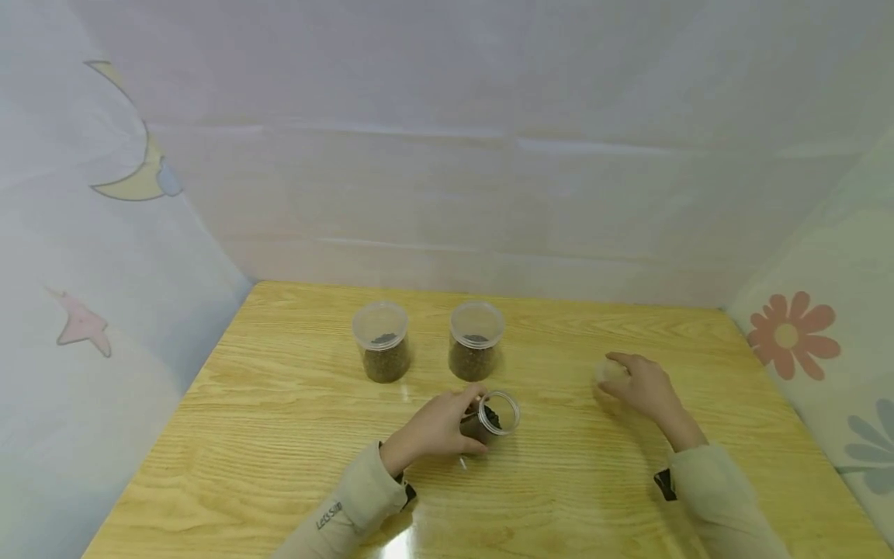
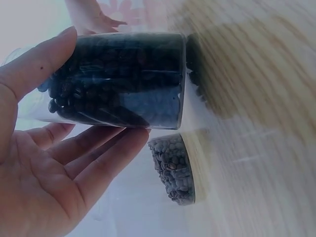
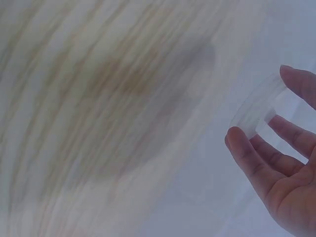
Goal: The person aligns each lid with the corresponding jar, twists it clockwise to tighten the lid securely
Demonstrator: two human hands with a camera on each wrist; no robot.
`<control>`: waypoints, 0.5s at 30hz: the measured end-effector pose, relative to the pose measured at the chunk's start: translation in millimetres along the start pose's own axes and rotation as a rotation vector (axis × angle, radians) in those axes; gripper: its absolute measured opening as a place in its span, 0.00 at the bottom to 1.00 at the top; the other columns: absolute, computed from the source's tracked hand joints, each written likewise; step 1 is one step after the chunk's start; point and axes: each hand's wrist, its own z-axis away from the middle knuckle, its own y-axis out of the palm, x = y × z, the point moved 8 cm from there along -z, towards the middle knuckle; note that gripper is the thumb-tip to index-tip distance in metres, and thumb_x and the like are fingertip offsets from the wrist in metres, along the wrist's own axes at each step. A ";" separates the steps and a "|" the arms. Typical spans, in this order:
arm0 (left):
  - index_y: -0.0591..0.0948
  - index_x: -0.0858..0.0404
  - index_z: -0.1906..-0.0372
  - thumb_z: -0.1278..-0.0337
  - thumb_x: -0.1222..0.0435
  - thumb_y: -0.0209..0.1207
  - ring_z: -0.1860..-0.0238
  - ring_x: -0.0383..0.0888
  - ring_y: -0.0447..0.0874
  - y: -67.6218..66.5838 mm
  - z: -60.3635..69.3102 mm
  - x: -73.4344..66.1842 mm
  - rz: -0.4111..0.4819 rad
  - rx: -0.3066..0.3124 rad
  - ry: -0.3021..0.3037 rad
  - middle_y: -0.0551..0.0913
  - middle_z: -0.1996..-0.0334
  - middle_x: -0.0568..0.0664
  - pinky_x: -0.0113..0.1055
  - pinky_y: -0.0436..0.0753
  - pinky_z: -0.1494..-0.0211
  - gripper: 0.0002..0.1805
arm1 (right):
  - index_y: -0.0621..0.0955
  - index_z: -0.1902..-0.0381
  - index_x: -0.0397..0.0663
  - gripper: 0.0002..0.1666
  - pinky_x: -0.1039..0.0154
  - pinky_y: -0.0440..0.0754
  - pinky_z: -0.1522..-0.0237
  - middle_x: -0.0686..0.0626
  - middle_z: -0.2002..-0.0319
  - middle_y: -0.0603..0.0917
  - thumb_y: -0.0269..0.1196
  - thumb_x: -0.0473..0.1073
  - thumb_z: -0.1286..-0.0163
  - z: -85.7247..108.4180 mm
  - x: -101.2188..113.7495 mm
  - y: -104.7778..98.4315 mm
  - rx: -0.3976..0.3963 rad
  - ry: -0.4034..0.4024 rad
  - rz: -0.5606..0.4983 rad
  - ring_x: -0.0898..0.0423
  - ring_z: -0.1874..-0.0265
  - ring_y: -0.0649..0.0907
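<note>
In the head view my left hand [image 1: 438,425] grips an open clear jar [image 1: 475,427], its thumb and fingers spread around the wall. Dark coffee beans [image 2: 94,94] fill much of that jar, as the left wrist view shows. It leans, with its mouth turned to the right. Over the right side of the table, my right hand [image 1: 648,390] holds a clear round lid [image 3: 254,106] by its rim between thumb and fingers. The right wrist view shows the lid raised off the tabletop, its shadow below.
Two more clear jars stand behind my left hand, a left one [image 1: 386,353] and a right one [image 1: 475,349], both partly filled with dark beans. The wooden table [image 1: 279,435] meets pale fabric walls [image 1: 447,194] at the back and sides.
</note>
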 end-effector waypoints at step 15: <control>0.70 0.58 0.44 0.63 0.56 0.71 0.54 0.43 0.79 -1.2 -3.2 -9.3 -0.064 0.015 -0.015 0.80 0.54 0.50 0.35 0.76 0.51 0.36 | 0.71 0.43 0.34 0.33 0.53 0.81 0.68 0.32 0.48 0.72 0.67 0.41 0.45 20.2 74.7 -20.8 -0.063 -0.195 -0.049 0.41 0.64 0.80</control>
